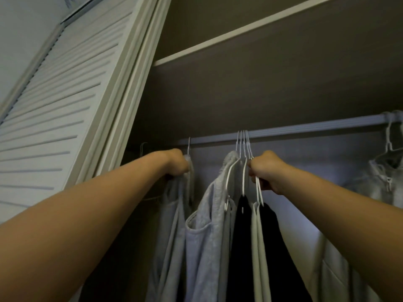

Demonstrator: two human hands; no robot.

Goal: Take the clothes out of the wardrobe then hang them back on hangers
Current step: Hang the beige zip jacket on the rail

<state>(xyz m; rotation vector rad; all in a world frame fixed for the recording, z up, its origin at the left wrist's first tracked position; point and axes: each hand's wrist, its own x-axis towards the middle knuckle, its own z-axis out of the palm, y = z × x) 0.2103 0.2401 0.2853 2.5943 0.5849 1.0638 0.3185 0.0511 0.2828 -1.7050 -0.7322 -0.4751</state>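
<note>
Rail [305,130] runs crosswise just above. Left hand [177,162] grips one pale garment [174,214] beneath it; right hand [267,172] clutches bunched hangers [243,144] hooked over it.

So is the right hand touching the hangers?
Touching. The head view shows the right hand curled round the white hangers just below the rod, with no gap. The left hand grips a grey top.

- Dim overall; the wardrobe interior [239,94] at 12 o'clock lies in flat brown shadow.
- Cool light reaches the louvred door [65,105] at 10 o'clock.
- A pale patch glows on the back wall [305,225] at 4 o'clock.
- Detail is soft; the rail [305,128] bows with wide-angle distortion.
</note>
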